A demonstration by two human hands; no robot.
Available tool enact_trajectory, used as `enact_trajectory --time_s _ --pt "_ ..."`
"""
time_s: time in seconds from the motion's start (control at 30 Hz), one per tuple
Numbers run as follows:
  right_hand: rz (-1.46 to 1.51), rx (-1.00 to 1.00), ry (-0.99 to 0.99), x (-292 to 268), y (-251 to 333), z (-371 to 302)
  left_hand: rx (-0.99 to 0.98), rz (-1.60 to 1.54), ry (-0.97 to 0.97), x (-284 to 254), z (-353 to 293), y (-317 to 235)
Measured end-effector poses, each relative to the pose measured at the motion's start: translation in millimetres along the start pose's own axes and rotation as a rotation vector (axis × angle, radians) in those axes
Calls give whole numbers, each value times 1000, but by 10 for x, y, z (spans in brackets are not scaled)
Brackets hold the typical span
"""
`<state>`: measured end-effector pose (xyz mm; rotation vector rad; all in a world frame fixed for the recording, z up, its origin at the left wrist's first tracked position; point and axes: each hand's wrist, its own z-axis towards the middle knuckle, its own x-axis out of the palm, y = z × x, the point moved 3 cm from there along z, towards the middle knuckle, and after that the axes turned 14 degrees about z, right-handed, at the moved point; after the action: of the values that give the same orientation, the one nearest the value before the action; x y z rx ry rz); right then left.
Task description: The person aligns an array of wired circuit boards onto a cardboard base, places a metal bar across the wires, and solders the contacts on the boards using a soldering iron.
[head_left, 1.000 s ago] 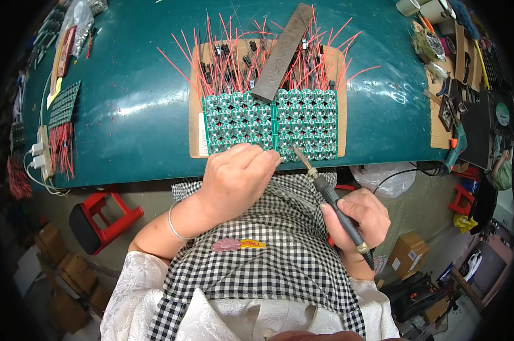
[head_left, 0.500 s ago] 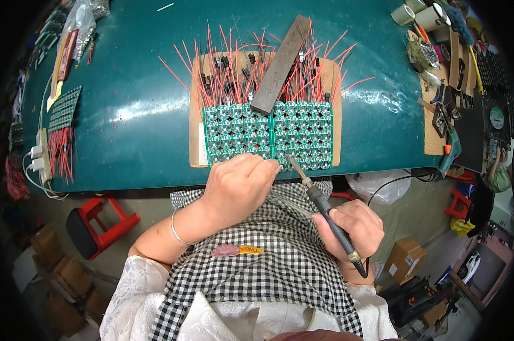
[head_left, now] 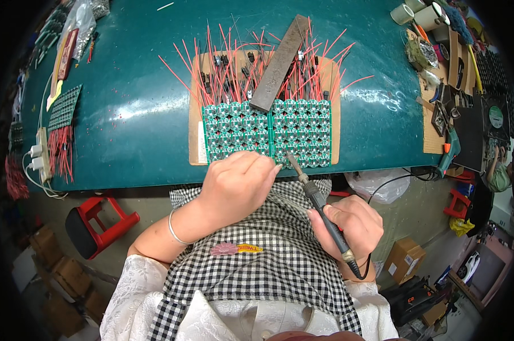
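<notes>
My right hand (head_left: 352, 224) is wrapped round the dark handle of a soldering iron (head_left: 318, 200). The iron's tip touches or hovers just over the near edge of a green circuit board panel (head_left: 301, 131); which of the two I cannot tell. Closed in a pinch, my left hand (head_left: 238, 183) is at the panel's near edge, left of the tip, and its fingers hide whatever they hold. The panel lies on a cardboard sheet (head_left: 335, 136). Red and black wires (head_left: 210, 54) fan out from its far side, with a flat metal bar (head_left: 281, 65) lying slantwise over them.
Another wired board (head_left: 66, 108) and a white power strip (head_left: 43, 156) are at the left of the green table (head_left: 137, 142). On the right are a green-handled tool (head_left: 451, 150), pliers and spools. A red stool (head_left: 100, 221) stands below at left.
The board panel and cardboard have shifted very slightly away from me. My right hand and the iron have moved a little to the left. The left hand stays almost in place.
</notes>
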<state>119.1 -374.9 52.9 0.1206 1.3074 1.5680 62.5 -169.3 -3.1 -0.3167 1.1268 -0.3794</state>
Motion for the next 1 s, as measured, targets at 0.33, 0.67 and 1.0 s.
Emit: enact_trajectory --time_s 0.33,0.67,1.0 --pt "160 48 -234 -304 -142 -92 43 -50 -100 -428 174 74" --pt "167 4 -146 -120 -223 -1 -24 -39 -17 -69 193 69" --pt "144 1 -125 -45 -278 64 -23 -11 21 4 153 112"
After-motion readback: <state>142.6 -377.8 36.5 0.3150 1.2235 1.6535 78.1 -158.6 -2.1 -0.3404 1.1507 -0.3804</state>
